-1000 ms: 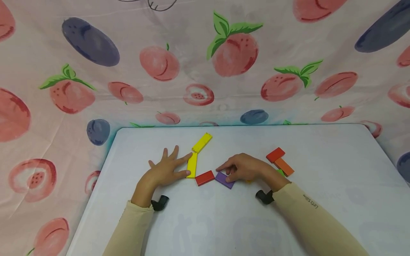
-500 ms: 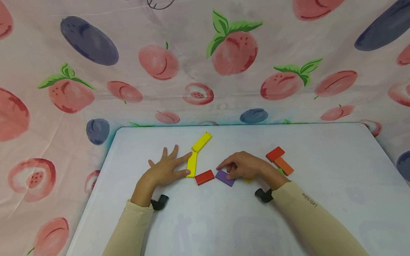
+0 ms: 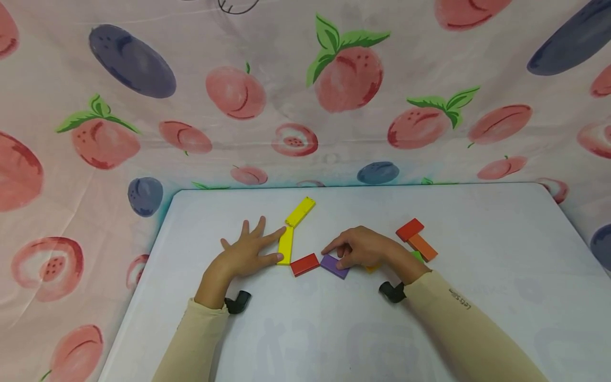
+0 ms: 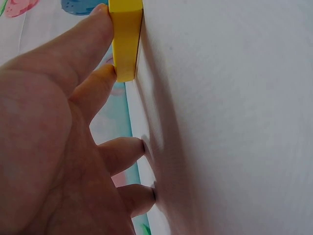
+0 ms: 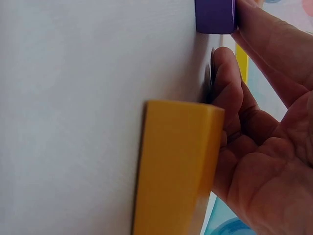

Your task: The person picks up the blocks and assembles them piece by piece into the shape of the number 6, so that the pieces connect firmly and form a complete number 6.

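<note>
My left hand [image 3: 243, 254] lies spread out, its thumb and index finger touching the left side of a yellow block [image 3: 286, 245]. That block also shows as a yellow end [image 4: 125, 44] at the fingertips in the left wrist view. Near the middle, my right hand [image 3: 365, 248] holds a flat purple block [image 3: 333, 267], thumb on its face and index fingertip at its far left corner. The other fingers are curled under. A red block [image 3: 305, 265] lies between the yellow and purple ones, its right end meeting the purple corner.
A second yellow block [image 3: 300, 211] extends up from the first. An orange-yellow block [image 5: 176, 166] sits under the right palm, mostly hidden from the head view. Red [image 3: 410, 229], orange [image 3: 423, 248] and green [image 3: 417, 255] blocks lie right on the white table [image 3: 305, 339].
The purple block, slightly apart from the red one half a second ago, has shifted left to touch its corner. The right hand moved slightly with it; the left hand stays put.
</note>
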The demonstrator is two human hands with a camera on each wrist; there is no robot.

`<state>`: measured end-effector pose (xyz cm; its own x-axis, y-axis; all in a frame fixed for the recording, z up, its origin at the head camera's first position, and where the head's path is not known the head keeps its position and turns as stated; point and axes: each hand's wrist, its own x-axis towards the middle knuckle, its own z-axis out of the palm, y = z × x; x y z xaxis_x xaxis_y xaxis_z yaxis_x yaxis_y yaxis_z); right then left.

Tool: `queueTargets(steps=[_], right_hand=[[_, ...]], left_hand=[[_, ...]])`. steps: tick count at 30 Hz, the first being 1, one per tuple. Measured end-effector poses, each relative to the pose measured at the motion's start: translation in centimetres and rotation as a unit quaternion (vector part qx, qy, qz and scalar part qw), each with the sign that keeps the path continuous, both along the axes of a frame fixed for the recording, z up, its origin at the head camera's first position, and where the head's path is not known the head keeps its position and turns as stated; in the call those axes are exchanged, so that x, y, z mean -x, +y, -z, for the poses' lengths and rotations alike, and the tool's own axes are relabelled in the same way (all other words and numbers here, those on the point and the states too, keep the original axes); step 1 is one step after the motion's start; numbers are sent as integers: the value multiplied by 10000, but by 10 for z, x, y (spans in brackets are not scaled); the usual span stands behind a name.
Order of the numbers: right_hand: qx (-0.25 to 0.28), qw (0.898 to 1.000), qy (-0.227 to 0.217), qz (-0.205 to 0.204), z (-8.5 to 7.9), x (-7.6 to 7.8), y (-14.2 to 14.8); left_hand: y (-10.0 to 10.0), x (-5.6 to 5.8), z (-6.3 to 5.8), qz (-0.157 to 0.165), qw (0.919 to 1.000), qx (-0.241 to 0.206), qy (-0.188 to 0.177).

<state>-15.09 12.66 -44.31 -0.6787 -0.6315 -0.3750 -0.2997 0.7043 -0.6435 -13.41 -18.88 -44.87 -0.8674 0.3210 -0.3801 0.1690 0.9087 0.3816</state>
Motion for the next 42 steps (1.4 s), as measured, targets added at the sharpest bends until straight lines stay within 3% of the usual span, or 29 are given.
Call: queueTargets(steps=[42], right_hand=[[49,9999,-67,115,0,-1,2]], left_hand=[[1,-1,0,17,10000,19,-27]])
